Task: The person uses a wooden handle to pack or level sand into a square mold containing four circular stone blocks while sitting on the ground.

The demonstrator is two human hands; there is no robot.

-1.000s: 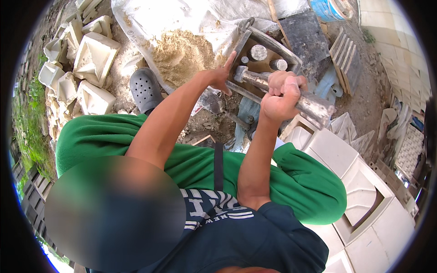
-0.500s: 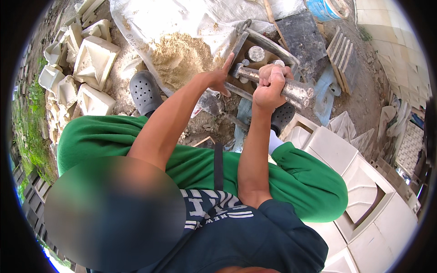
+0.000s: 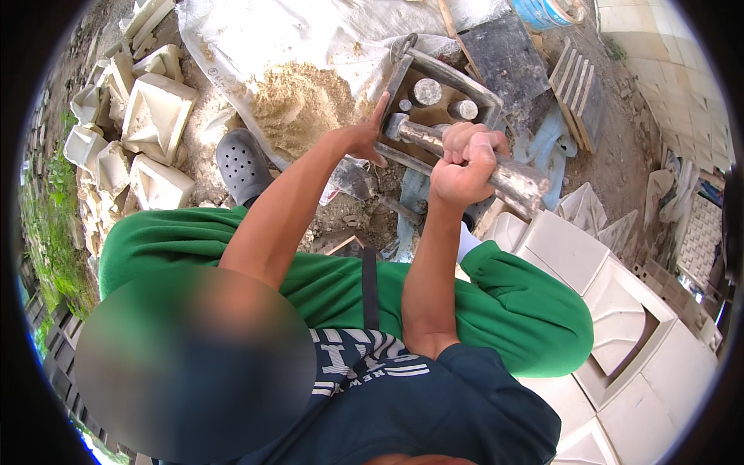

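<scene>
My right hand [image 3: 469,167] is wrapped round a thick, pale-crusted tamper-like bar [image 3: 521,188], which slants over a rectangular mould box [image 3: 403,158]. The bar's narrower shaft ends in a small flat head [image 3: 397,125] at the box's near left corner. Against that corner rests my left hand [image 3: 361,141], fingers spread, the index lying along the left wall and the thumb toward the near wall. Inside the box stand a wide round-topped cylinder [image 3: 426,91], another cylinder [image 3: 463,110] and a thin one [image 3: 405,105], with tan material around them.
A sand heap [image 3: 294,105] lies on a white sheet [image 3: 240,35] left of the box. Pale cast blocks [image 3: 159,112] are piled at left, with more blocks [image 3: 570,242] stacked at right. Beyond lie a dark board [image 3: 508,58], slatted wood [image 3: 572,93] and a blue bucket [image 3: 542,13].
My right hand and the bar have shifted slightly right and nearer to me. More of the box's inside and the second cylinder now show. My left hand stays at the same corner.
</scene>
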